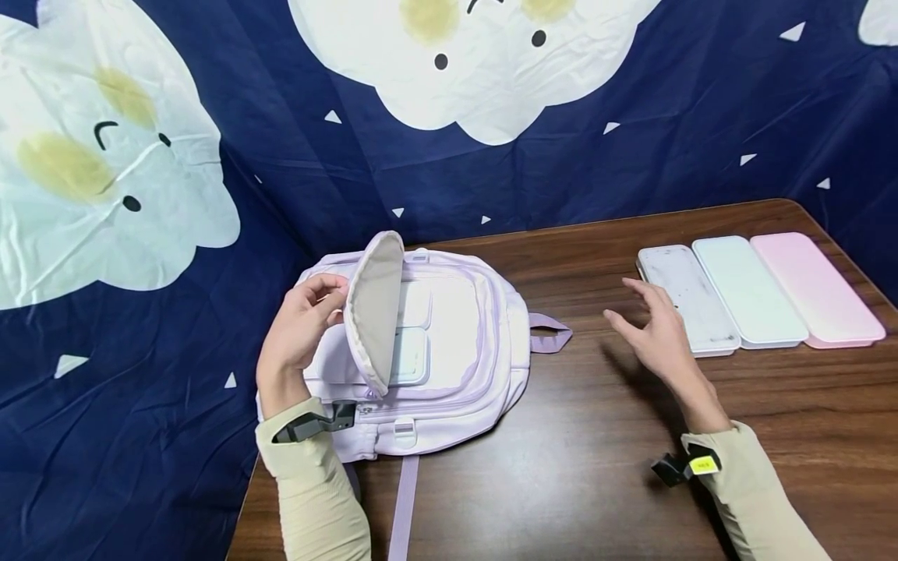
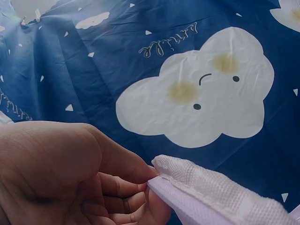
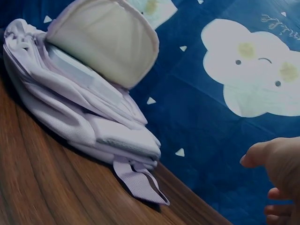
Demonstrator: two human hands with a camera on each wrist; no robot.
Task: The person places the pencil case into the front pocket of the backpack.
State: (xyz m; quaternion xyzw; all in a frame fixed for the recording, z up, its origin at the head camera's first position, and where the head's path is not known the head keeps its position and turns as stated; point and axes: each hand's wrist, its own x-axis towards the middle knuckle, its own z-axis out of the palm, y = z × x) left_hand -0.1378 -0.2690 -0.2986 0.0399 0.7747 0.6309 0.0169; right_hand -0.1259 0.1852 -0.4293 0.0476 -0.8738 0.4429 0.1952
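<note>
A pale lilac backpack (image 1: 508,351) lies on the table, with the flap (image 1: 376,312) of its front pocket raised. My left hand (image 1: 291,331) pinches the flap's edge between thumb and fingers; the left wrist view shows the pinched fabric (image 2: 201,187) close up. Inside the pocket are a pale blue-edged case (image 1: 412,354) and a white one (image 1: 416,304). My right hand (image 1: 655,331), fingers spread and holding nothing, hovers beside the left edge of a whitish, grey-smudged flat box (image 1: 691,288). Whether it touches the box is unclear.
A pale mint box (image 1: 751,292) and a pink box (image 1: 817,288) lie right of the smudged one, side by side. The backpack's top loop (image 1: 550,333) points right on the wooden table (image 1: 547,467). A blue cloud-print cloth (image 1: 281,101) hangs behind and left.
</note>
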